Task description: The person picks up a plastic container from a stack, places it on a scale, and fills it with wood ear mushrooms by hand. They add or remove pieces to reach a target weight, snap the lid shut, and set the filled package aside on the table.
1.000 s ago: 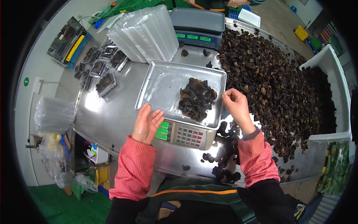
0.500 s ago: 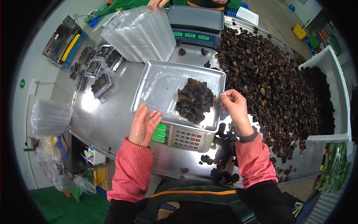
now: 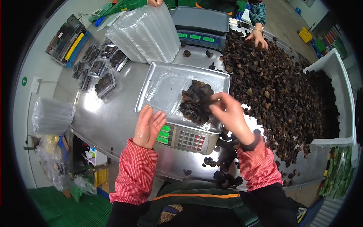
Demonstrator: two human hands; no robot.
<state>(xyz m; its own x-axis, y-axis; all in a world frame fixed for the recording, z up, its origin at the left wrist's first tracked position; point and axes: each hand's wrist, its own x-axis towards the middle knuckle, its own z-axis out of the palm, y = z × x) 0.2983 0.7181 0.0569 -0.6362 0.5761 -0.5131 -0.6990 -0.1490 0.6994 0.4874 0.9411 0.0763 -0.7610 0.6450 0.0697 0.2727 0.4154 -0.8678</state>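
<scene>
A clear plastic clamshell box (image 3: pixel 166 85) lies opened out on the metal pan of the scale (image 3: pixel 191 140). A heap of dark wood ear mushrooms (image 3: pixel 196 108) fills its right half. My right hand (image 3: pixel 230 113) is at the right side of this heap, thumb and forefinger closing on a mushroom at its edge, slightly blurred. My left hand (image 3: pixel 148 126) rests by the pan's near left edge, fingers stretched and spread, holding nothing. Green digits glow on the scale's display beside it.
Loose wood ears (image 3: pixel 272 87) are spread over the table's right, reaching into a white bin (image 3: pixel 342 75). A co-worker's hand (image 3: pixel 258 38) touches them. Stacked plastic boxes (image 3: pixel 145 36) and a second scale (image 3: pixel 200 22) stand behind. Filled boxes (image 3: pixel 105 85) sit at left.
My right hand has moved left from the pan's rim onto the mushroom heap. My left hand has barely moved. A co-worker's arm has come in at the top right, over the loose mushrooms.
</scene>
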